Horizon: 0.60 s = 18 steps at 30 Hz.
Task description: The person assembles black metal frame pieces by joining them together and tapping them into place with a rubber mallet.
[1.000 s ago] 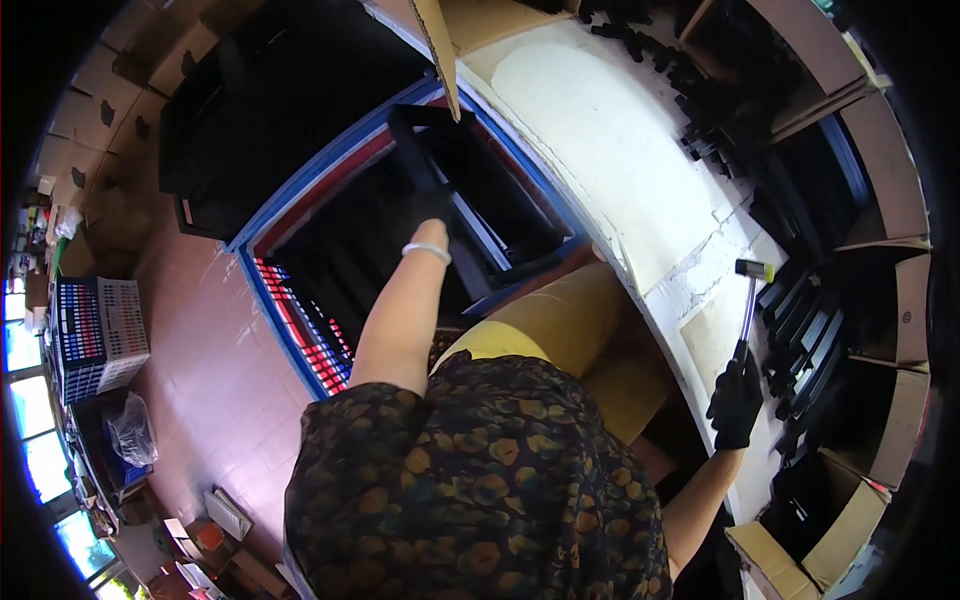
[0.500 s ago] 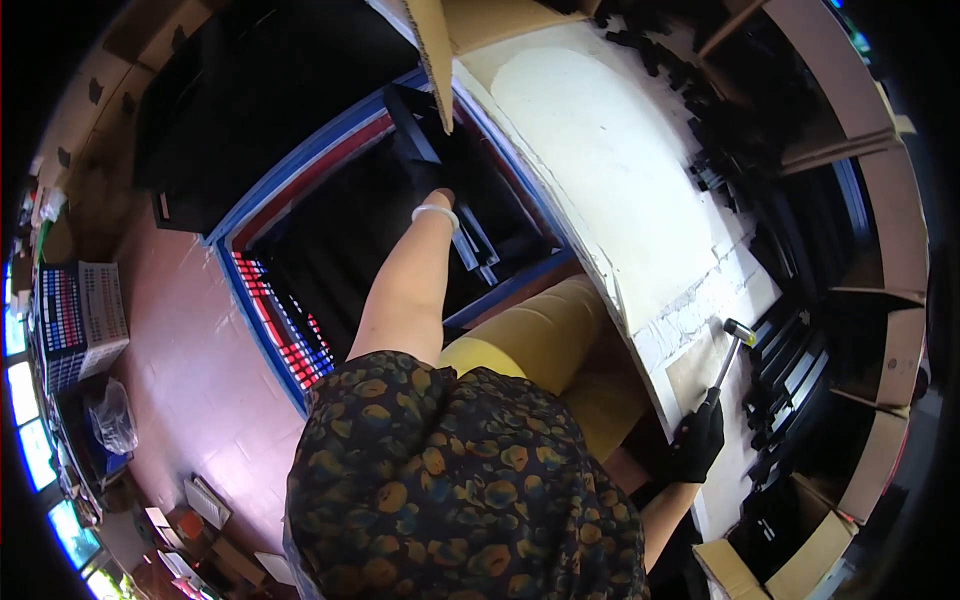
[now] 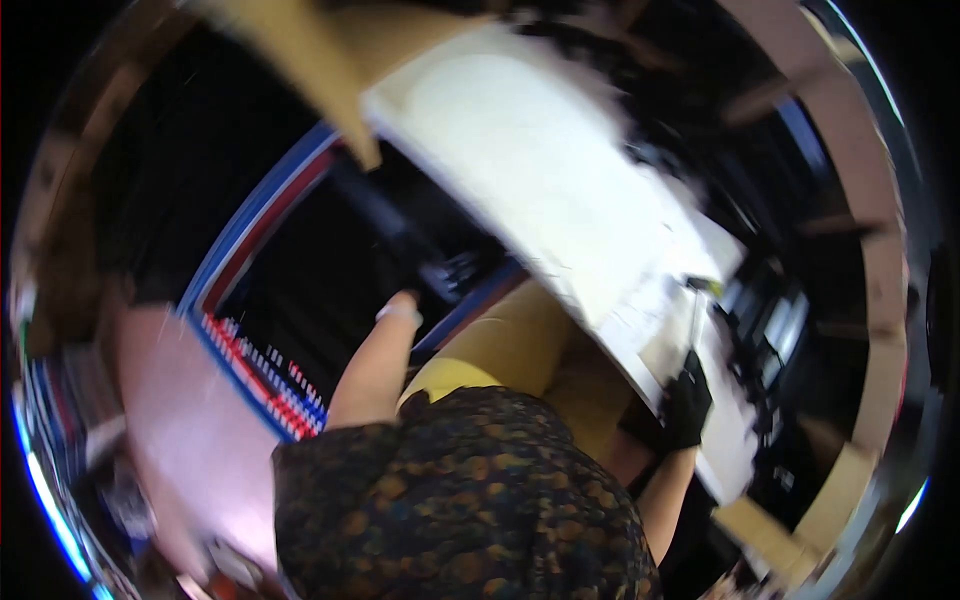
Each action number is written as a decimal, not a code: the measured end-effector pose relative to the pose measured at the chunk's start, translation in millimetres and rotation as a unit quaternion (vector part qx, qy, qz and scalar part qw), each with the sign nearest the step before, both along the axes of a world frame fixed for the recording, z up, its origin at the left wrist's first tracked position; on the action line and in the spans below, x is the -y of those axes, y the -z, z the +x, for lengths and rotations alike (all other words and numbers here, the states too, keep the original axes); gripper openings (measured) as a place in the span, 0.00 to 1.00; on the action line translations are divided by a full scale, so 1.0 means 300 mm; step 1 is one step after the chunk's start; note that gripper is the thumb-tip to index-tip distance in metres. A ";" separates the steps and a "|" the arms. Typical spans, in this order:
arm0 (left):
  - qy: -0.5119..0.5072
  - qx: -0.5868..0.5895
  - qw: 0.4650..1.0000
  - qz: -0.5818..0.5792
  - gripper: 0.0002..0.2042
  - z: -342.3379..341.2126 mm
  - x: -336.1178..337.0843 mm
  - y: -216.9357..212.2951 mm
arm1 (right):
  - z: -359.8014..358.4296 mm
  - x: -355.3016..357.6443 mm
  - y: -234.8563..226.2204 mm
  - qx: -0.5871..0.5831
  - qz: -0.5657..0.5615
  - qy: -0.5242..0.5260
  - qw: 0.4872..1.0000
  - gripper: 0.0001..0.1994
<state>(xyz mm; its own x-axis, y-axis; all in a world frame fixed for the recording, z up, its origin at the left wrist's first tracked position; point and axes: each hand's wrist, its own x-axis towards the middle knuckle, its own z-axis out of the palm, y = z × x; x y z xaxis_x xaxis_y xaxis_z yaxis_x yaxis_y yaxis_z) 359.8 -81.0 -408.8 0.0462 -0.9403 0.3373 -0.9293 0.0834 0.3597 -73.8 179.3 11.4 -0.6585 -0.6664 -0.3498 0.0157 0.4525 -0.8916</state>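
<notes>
My right hand (image 3: 686, 408), in a black glove, is closed round the grip of a small hammer (image 3: 697, 325). The hammer has a thin metallic shaft and a black-and-yellow head, held over the white worktable (image 3: 560, 170). On the left, my left hand (image 3: 406, 298) reaches into a blue-rimmed bin (image 3: 262, 200) with a dark inside. Its fingers are lost in the shadow and blur, so what they hold, if anything, is hidden. Nearest to it are long dark bars (image 3: 450, 275) in the bin.
Cardboard boxes (image 3: 880, 320) and dark metal parts (image 3: 780, 330) line the worktable's right side. A blurred cardboard flap (image 3: 300, 75) juts over the bin's far end. Red, white and blue pieces (image 3: 262, 375) line its left edge. My yellow-clad leg (image 3: 510, 335) is beside the bin.
The view has swung, shifting the bin and table leftward and blurring the picture. My left hand has drawn back nearer to me, away from the bars. The right still grips the hammer.
</notes>
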 end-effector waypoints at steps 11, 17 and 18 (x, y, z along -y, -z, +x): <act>0.314 -0.106 0.930 -0.159 0.11 -0.292 -0.317 -0.849 | -0.030 -0.095 -0.039 -0.267 -0.060 -0.119 0.954 0.20; 0.447 -0.133 0.856 -0.223 0.06 -0.484 -0.298 -1.184 | -0.266 -0.410 0.011 -0.513 0.147 -0.177 0.827 0.18; 0.471 -0.205 0.830 -0.216 0.08 -0.544 -0.301 -1.265 | -0.314 -0.462 -0.008 -0.493 0.150 -0.155 0.843 0.17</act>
